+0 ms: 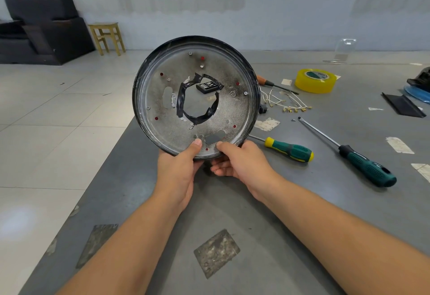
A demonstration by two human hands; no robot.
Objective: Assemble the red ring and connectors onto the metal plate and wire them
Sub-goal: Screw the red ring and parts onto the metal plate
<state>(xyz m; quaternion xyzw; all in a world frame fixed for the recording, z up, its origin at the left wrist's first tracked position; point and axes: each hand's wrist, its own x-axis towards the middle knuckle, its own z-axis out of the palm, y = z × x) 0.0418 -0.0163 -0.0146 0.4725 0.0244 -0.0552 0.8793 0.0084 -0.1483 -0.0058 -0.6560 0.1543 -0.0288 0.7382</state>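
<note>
Metal plate [204, 129] is up off the grey table [267, 213], held near-vertical with its inner face to the camera. Round, dull speckled silver, dark raised rim. Big centre hole with ragged black tape [183, 106] round its edge. Small holes across the face show red through them — I count about 7. 3 screw heads visible, plus 2 oblong slots: 1 above the left thumb, 1 just above the right thumb.

Both hands clamp the bottom edge, close together, not touching. Left hand [179, 169]: thumb pressed on the face, fingers behind the plate, hidden. Right hand [242, 162]: thumb on the face, fingers curled under the rim.

Right of the hands on the table:
- 2 green-handled screwdrivers — short one [289, 149] with yellow ends just beside the right hand, long one [363, 162] further out
- 1 orange-handled tool [267, 82], partly behind the rim
- 1 roll of yellow tape [316, 80]
- a cluster of white wires with brass connectors [288, 106] beyond the short screwdriver; count unclear
- several paper scraps

A black case [207, 86] shows through the centre hole.
</note>
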